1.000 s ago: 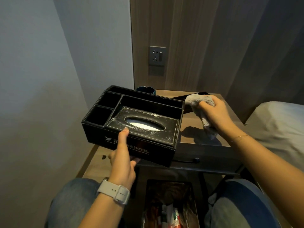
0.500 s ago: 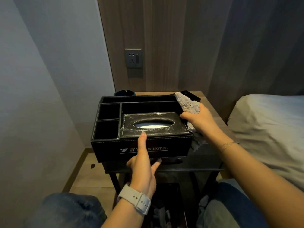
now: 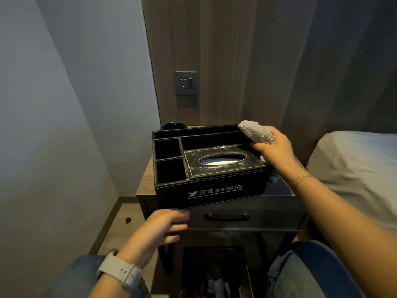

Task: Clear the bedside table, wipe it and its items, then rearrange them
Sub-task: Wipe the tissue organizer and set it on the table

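Black leather marks the organizer box [image 3: 211, 166], seen mid-frame on the wooden counter [image 3: 143, 186], its front edge overhanging. A grey cloth [image 3: 256, 132] is gripped by the right hand [image 3: 274, 147] at the box's upper right corner. The left hand [image 3: 159, 229], fingers loosely spread, is held just below the box.

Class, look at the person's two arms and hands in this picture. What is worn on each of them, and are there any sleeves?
The left hand has a pale grey smartwatch band with small holes at the wrist. The right hand has a thin chain bracelet at the wrist. Both forearms are bare, with no sleeves or gloves in view.
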`<state>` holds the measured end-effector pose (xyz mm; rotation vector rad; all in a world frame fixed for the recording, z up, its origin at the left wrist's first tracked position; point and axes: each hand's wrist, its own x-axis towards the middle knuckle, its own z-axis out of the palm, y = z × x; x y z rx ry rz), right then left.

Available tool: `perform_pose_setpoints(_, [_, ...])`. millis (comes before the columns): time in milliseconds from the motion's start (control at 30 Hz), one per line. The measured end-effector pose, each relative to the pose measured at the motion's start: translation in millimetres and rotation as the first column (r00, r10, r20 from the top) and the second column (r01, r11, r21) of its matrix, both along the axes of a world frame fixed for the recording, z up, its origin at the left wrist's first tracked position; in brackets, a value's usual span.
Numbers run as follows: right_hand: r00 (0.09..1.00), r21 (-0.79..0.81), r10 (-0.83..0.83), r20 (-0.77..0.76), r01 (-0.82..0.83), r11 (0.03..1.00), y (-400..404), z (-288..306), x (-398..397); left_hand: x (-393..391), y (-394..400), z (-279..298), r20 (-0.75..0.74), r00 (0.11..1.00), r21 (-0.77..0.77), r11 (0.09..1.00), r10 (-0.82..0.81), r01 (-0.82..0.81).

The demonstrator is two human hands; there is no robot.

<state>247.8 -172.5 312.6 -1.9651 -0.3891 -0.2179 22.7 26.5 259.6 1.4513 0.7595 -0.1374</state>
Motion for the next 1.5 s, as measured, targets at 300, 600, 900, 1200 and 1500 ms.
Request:
perform_pose_setpoints(300, [0.892,-0.721,0.009,0.453,0.360,0.592,7.3,38.9,-26.2,-11.6,69.4,22.0,0.191,0.982,0.819,0.551,-0.002,-0.158])
perform_pose_setpoints(600, [0.907,-0.798,0.294,0.301,0.071,0.599,72.9,75.7,-57.5,85.6,63.2,50.8,0.452,0.890,0.368,0.898,0.055,-0.242])
perform_pose_setpoints(900, [0.867,-0.788,0.392,0.309,0.002,0.616,142.1,26.9,-53.2,84.5,66.7,28.2,0.536,0.832,0.256,0.912,0.141,-0.319])
perform_pose_setpoints(1200, [0.801,-0.713,0.598,-0.017,-0.429,0.554,103.0,46.1,-60.8,76.7,55.3,33.1,0.596,0.786,0.267,0.882,0.165,-0.388])
perform_pose_setpoints(1500, [0.897,-0.651,0.347,0.272,-0.094,0.753,36.6,95.7,-45.9,97.8,7.1,56.2,0.615,0.783,0.294,0.893,0.095,-0.340])
